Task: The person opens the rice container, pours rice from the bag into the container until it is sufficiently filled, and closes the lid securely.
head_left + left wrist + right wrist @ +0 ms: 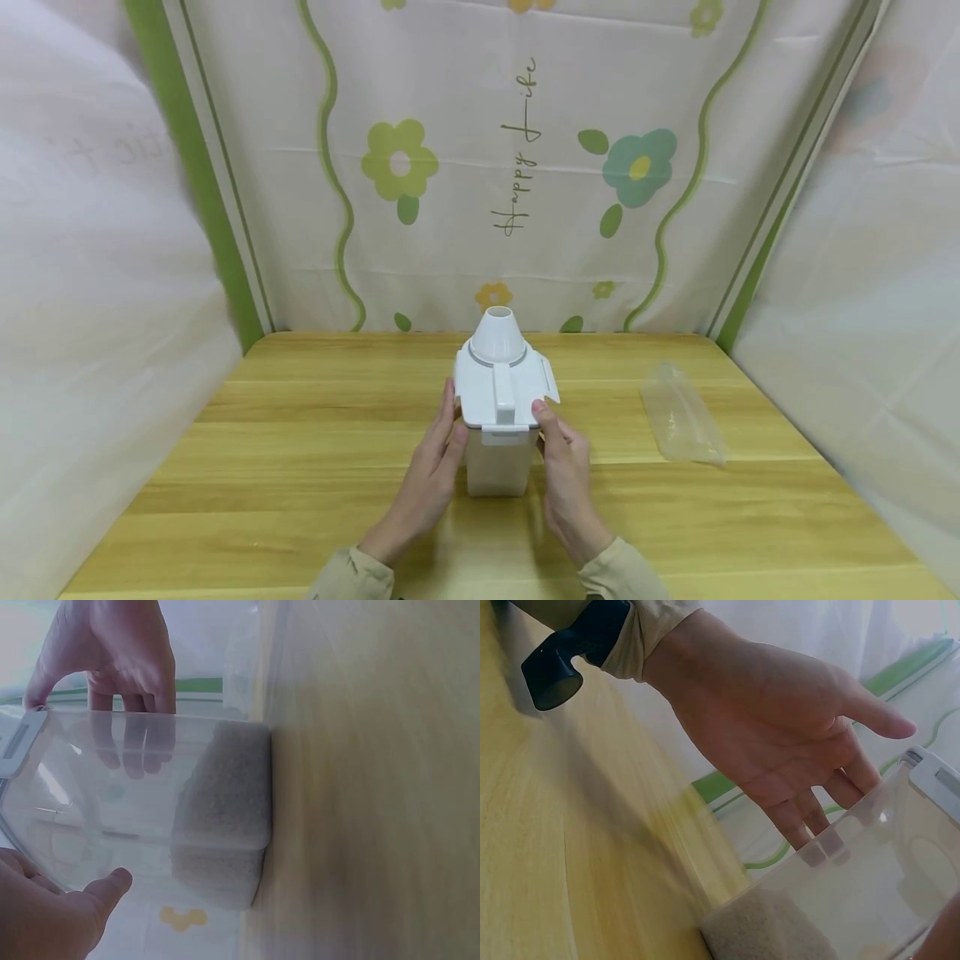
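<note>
A clear plastic storage container (498, 467) stands upright on the table. Its white lid (480, 396) carries a white cone-shaped cap with a round hole on top, and a side flap juts out at the right. Pale grains, like rice, fill its lower part (225, 787). My left hand (429, 471) rests along the left side, fingers straight, thumb by the near corner. At the right side is my right hand (566, 471), its thumb at the lid's near corner and its extended fingers (810, 814) lying against the wall. Part of the left fingers is hidden.
A clear plastic bag (682, 417) lies flat on the wooden table (300, 467) to the right. Behind the table hangs a flower-patterned cloth (450, 233), with white cloth sides at left and right. A dark wrist strap (585, 645) sits on the right sleeve.
</note>
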